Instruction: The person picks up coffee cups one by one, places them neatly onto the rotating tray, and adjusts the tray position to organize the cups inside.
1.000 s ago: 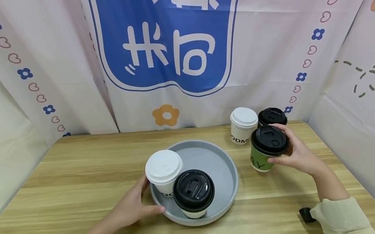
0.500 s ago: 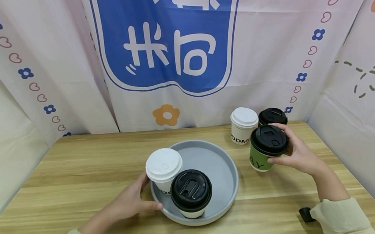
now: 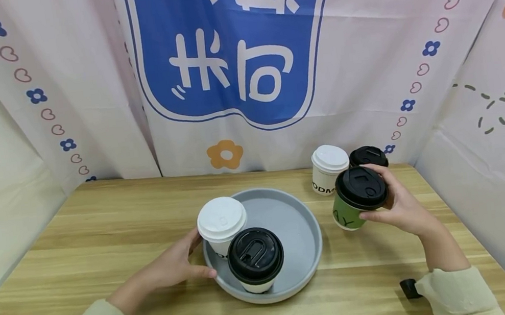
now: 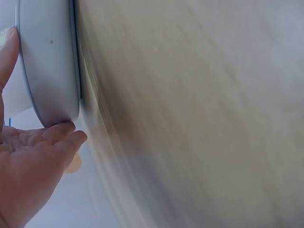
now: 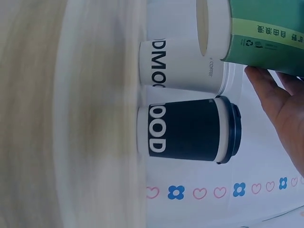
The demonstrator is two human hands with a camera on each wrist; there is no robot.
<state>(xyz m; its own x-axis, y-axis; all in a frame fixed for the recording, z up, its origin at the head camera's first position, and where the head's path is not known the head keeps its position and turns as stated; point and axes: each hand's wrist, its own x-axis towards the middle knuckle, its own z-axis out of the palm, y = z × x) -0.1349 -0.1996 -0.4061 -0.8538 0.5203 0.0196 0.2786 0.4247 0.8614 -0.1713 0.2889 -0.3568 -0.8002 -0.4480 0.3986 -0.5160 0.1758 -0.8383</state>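
Observation:
My right hand (image 3: 399, 203) grips a green paper cup (image 3: 347, 214) with a black lid, thumb in front and fingers behind. In the right wrist view the green cup (image 5: 266, 47) is raised off the table, its base higher than those of the other cups. My left hand (image 3: 176, 263) holds the left side of a round grey tray (image 3: 306, 254); in the left wrist view its fingertips touch the tray's outer wall (image 4: 50, 66). On the tray stand a white-lidded paper cup (image 3: 222, 218) and, nearer me, a black-lidded one (image 3: 255, 255). Its thumb lies at the rim.
Behind the green cup stand a white-lidded paper cup (image 3: 329, 170) and a dark cup with a black lid (image 3: 368, 156), the latter partly hidden in the head view. A printed cloth (image 3: 364, 74) hangs along the wooden table's (image 3: 103, 229) back edge.
The tray has turned slightly clockwise under my left hand: the black-lidded cup shifted left, the white-lidded one a little away. The green cup in my right hand moved slightly left.

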